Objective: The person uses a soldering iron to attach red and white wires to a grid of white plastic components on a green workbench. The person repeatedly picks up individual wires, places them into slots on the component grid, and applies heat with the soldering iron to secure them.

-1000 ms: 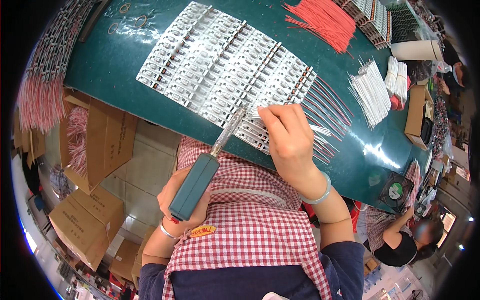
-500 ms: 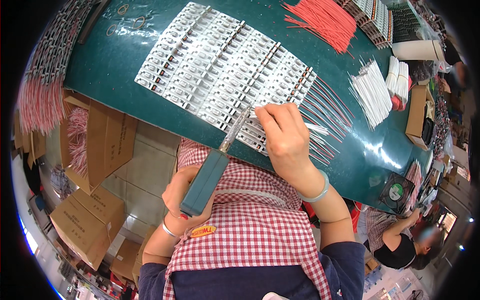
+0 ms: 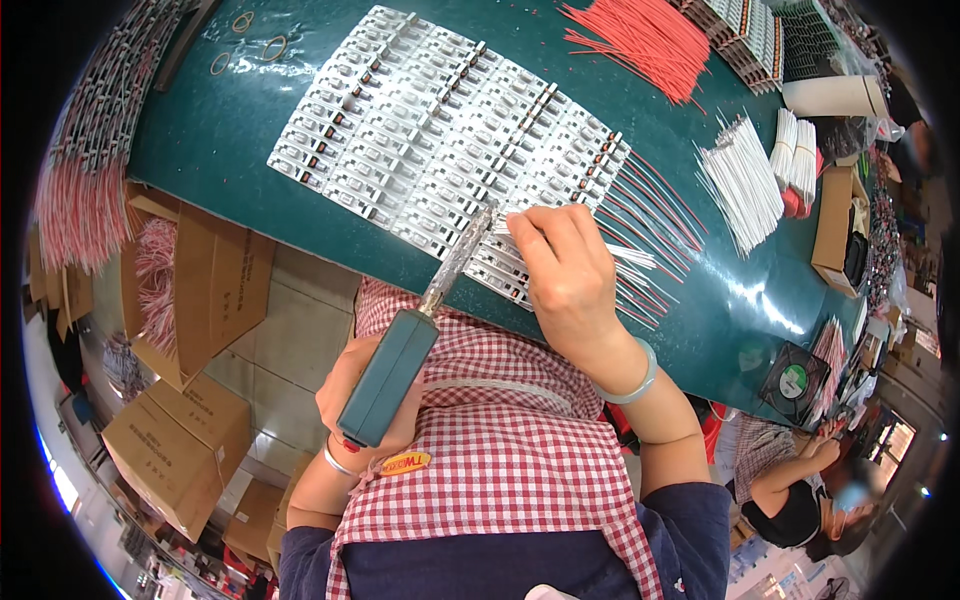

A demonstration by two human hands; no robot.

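My left hand (image 3: 355,395) is wrapped round the green, boxy handle of a soldering iron (image 3: 392,365). Its barrel, covered in crinkled silver foil, slants up over the near part of a panel of white circuit boards (image 3: 430,130) lying on the table. The iron's tip reaches the boards just left of my right fingertips. My right hand (image 3: 568,262) is closed in a pinch on a white wire (image 3: 503,228), whose end is largely hidden by the fingers. Red and white wires (image 3: 650,225) stick out from the panel's right side.
Red wires (image 3: 645,40) lie in a pile at the back, white wires (image 3: 742,180) to their right. A black fan (image 3: 793,380) stands at the table's right end. Wired boards (image 3: 95,130) hang over the left edge, near cardboard boxes (image 3: 180,450). Another person (image 3: 800,490) sits at right.
The soldering iron and my left hand have shifted slightly left and toward me. My right hand stays almost in place, still pinching. The person at right has moved a little.
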